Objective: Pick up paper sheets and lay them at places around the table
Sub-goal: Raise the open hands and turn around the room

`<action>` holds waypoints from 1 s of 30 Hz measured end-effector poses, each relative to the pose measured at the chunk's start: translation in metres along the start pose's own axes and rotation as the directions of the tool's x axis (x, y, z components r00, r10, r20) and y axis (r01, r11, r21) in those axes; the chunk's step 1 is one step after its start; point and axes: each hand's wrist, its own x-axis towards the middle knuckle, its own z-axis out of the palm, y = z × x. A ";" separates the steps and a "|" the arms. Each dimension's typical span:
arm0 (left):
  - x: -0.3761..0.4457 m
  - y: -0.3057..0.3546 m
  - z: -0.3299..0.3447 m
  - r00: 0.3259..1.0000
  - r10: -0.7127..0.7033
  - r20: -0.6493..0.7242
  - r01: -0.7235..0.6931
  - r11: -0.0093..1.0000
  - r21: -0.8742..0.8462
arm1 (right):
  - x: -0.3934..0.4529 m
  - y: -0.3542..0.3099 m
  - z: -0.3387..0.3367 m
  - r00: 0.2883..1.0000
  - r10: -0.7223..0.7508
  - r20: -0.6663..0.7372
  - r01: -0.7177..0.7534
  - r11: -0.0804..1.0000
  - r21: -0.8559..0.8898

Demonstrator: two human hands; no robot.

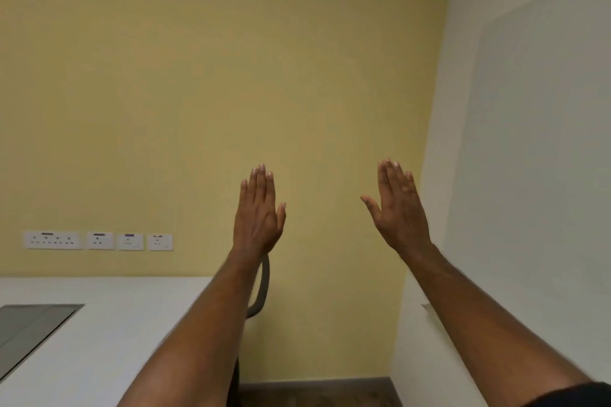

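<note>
Both of my arms are stretched out in front of me, raised before a yellow wall. My left hand (259,211) is flat, fingers together and pointing up, holding nothing. My right hand (398,208) is also flat and empty, thumb spread to the left. A white table (109,334) lies at the lower left, below my left forearm. No paper sheets show on the visible part of the table. A small pale corner, maybe paper, pokes out beside my right forearm (429,311); I cannot tell what it is.
A grey inset panel (29,327) sits in the table at the far left. Wall sockets (99,240) line the yellow wall above it. A grey chair armrest (263,287) curves behind my left wrist. A white wall with a pale board (545,142) stands on the right.
</note>
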 end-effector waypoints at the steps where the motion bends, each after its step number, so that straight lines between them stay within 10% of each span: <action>1: 0.019 -0.023 0.015 1.000 -0.025 0.007 0.025 0.998 0.054 | 0.026 -0.005 0.030 1.000 -0.022 -0.003 0.022 0.999 0.029; 17: 0.114 -0.256 0.078 0.958 -0.283 -0.052 0.276 0.854 0.440 | 0.259 -0.193 0.289 0.930 -0.306 -0.204 0.367 0.806 0.464; 30: 0.041 -0.360 0.014 0.785 -0.552 -0.282 0.557 0.429 0.711 | 0.305 -0.400 0.365 0.785 -0.507 -0.355 0.574 0.381 0.725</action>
